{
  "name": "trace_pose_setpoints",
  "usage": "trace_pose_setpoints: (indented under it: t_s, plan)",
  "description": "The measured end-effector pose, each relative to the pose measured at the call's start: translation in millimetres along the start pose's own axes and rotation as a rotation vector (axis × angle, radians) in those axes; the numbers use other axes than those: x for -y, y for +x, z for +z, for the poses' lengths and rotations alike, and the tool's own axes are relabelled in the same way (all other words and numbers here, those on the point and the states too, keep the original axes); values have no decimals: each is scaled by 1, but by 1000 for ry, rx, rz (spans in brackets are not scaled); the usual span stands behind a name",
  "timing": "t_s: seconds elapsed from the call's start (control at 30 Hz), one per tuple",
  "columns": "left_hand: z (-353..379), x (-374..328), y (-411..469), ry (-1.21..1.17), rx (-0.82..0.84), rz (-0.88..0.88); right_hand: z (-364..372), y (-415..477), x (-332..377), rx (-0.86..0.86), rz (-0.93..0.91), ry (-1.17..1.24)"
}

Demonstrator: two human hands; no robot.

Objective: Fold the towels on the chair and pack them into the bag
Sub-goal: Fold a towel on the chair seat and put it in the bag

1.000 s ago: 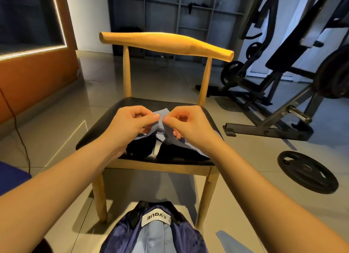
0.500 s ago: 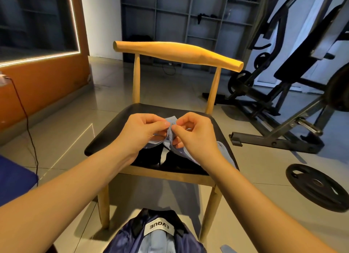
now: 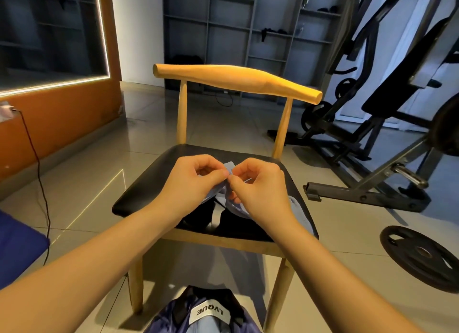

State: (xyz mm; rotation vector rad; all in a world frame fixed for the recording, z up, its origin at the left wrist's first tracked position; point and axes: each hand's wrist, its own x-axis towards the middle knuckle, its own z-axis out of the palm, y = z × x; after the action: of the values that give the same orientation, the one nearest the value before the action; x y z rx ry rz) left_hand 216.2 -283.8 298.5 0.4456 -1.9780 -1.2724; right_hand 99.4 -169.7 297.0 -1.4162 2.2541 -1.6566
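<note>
A light blue towel hangs bunched above the black seat of a wooden chair. My left hand pinches its upper edge from the left, and my right hand pinches the same edge just beside it; the fingertips nearly touch. Most of the cloth is hidden under my hands, with one end trailing to the seat's right front corner. A dark blue bag with a white label stands open on the floor in front of the chair, with light blue cloth inside it.
A black weight plate lies on the tiled floor at right, beside a weight bench frame. An orange wall panel with a black cable runs along the left. A blue cushion edge shows at the left.
My hands have drawn closer together on the towel's edge, until the fingertips almost meet. The view has tilted up a little, so the chair and bag sit lower in frame.
</note>
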Motion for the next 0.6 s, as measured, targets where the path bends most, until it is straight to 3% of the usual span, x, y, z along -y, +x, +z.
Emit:
trace_pose_setpoints:
  t_s: [0.17, 0.37, 0.6]
  plan:
    - [-6, -1, 6, 1, 67, -60, -12, 1, 8, 142, 48, 185]
    - [-5, -4, 4, 16, 121, -29, -26, 8, 9, 274, 74, 221]
    - [-1, -2, 0, 346, 49, 248, -31, 16, 6, 381, 41, 83]
